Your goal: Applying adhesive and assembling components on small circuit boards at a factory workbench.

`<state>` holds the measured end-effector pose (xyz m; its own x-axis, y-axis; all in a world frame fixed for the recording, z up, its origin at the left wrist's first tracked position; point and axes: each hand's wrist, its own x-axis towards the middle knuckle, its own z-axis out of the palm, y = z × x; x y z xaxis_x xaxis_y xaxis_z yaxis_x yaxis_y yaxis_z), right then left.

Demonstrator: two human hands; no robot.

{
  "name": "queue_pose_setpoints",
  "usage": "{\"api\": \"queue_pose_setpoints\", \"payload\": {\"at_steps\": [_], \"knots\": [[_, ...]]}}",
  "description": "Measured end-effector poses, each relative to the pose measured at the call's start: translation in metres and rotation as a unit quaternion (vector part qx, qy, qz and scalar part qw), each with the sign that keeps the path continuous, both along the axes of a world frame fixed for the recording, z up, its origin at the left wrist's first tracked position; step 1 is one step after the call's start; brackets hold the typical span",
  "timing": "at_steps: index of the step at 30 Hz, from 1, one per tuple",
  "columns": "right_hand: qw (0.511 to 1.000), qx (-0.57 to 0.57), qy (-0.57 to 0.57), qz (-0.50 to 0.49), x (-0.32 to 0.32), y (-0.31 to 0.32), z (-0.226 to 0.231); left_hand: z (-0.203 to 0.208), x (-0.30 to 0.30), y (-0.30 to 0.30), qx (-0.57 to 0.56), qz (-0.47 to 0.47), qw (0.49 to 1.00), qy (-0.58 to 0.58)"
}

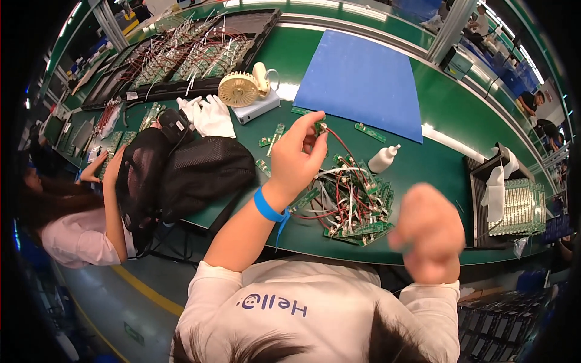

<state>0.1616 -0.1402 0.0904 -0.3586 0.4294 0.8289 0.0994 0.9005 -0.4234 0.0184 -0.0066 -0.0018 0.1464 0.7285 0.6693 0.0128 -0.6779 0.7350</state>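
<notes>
Fingers (310, 120) pinched nearly closed, a person's left hand (293, 152) holds a small, red-wired green circuit board (319, 127) above a green worktable (426, 172). At far left, a co-worker (85, 239) reaches toward other boards (115, 145), beside a black mesh bag (209, 166). White gloves (213, 118) and a cream fan (238, 89) come next. Just right of the left forearm lies a tangled pile of boards and wires (366, 230), with a blue mat (363, 78) beyond and a white squeeze bottle (382, 160) just beside it. The right hand (433, 233) blurs near the pile's right side; how far its fingers are open, and whether they hold anything, cannot be told. At far right, a black bin (478, 209) holds rows of pale green boards (519, 209).
</notes>
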Motion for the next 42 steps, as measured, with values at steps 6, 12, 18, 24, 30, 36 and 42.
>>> {"api": "queue_pose_setpoints", "payload": {"at_steps": [6,12,18,24,30,36,42], "knots": [[0.941,-0.059,-0.2,-0.267,0.019,0.034,-0.028,-0.003,0.0,-0.001,-0.071,-0.046,0.996,-0.042],[0.881,-0.387,-0.162,-0.22,0.018,0.057,-0.041,-0.001,0.0,-0.001,-0.087,-0.098,0.991,-0.032],[0.813,-0.582,0.009,0.013,0.022,0.063,-0.052,-0.003,-0.004,-0.003,-0.056,-0.079,0.992,-0.075],[0.798,-0.583,0.151,-0.029,0.015,0.055,-0.04,-0.004,0.003,-0.005,0.022,-0.044,0.994,-0.097],[0.834,-0.525,0.147,-0.083,0.011,0.054,-0.045,-0.008,0.003,-0.007,0.013,-0.072,0.993,-0.089],[0.878,-0.449,0.081,-0.145,0.005,0.055,-0.047,-0.008,0.003,-0.01,-0.005,-0.106,0.99,-0.092],[0.869,-0.475,0.086,-0.105,0.007,0.054,-0.049,-0.01,0.008,-0.012,-0.012,-0.15,0.983,-0.108]]}}
